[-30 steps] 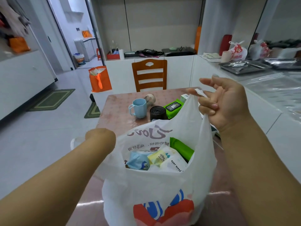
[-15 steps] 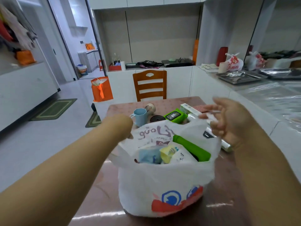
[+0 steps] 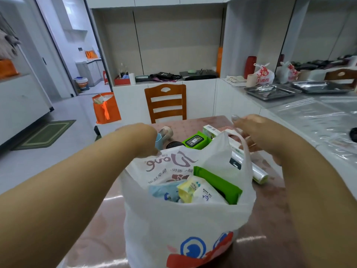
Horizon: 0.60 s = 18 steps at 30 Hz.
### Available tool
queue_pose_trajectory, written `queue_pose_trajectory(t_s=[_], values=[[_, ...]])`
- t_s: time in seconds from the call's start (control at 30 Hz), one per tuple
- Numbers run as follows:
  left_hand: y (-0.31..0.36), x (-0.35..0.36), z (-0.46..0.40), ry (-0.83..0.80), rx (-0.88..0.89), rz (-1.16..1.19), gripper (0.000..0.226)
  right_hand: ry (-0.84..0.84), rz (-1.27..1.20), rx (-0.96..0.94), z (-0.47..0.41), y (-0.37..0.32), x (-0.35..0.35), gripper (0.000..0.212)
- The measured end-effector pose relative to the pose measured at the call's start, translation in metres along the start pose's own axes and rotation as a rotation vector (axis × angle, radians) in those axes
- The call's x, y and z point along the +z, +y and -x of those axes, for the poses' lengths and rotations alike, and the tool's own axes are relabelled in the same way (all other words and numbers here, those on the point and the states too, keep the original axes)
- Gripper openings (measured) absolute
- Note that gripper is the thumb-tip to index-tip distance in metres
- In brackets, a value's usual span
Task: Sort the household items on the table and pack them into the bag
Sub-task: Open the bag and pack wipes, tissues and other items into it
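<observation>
A white plastic bag [image 3: 183,223] with red and blue print stands on the pink table [image 3: 92,233]. Inside lie a green pack [image 3: 218,182], a yellow-white baby wipes pack [image 3: 199,192] and a blue pack [image 3: 164,190]. My left hand [image 3: 139,138] bends down at the bag's far left rim, which is pulled up to it; its fingers are hidden. My right hand [image 3: 251,130] hovers past the bag's right handle loop, fingers loose, above a cling film roll [image 3: 255,171]. Behind the bag lie a green wipes pack [image 3: 196,141], a white-green box [image 3: 210,131], a black roll [image 3: 173,145] and a blue cup [image 3: 159,142].
A small jar [image 3: 166,131] lies by the cup. A wooden chair [image 3: 166,103] stands at the table's far end. An orange bag [image 3: 106,108] sits on the floor to the left. The counter on the right carries metal trays [image 3: 270,91].
The bag, lifted a second ago, has come down onto the table. My right hand has let go of the handle and moved forward. My left hand has shifted to the far rim.
</observation>
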<state>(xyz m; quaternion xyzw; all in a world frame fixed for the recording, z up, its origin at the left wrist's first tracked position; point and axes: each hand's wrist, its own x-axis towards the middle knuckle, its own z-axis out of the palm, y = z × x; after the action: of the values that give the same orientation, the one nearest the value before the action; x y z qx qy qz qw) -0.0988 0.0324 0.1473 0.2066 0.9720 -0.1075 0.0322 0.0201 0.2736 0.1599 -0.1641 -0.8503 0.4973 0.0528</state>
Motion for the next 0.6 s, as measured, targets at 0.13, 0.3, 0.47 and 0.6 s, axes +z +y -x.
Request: queue_pose_trajectory(t_s=[0.13,0.3,0.47,0.6], values=[[0.009,-0.035,-0.033,-0.031,0.066,0.024,0.035,-0.053,0.029,0.021,-0.057,-0.01,-0.003,0.047],[0.021,-0.061,-0.101,-0.083,0.162,-0.062,0.039,-0.129,0.127,0.14,-0.142,0.0,0.009,0.042],[0.042,-0.055,-0.177,-0.089,0.208,-0.017,0.048,-0.184,0.273,0.282,-0.216,0.051,0.036,0.041],[0.058,-0.016,-0.221,-0.152,0.188,0.111,0.046,-0.204,0.328,0.296,-0.26,0.089,0.067,0.035]])
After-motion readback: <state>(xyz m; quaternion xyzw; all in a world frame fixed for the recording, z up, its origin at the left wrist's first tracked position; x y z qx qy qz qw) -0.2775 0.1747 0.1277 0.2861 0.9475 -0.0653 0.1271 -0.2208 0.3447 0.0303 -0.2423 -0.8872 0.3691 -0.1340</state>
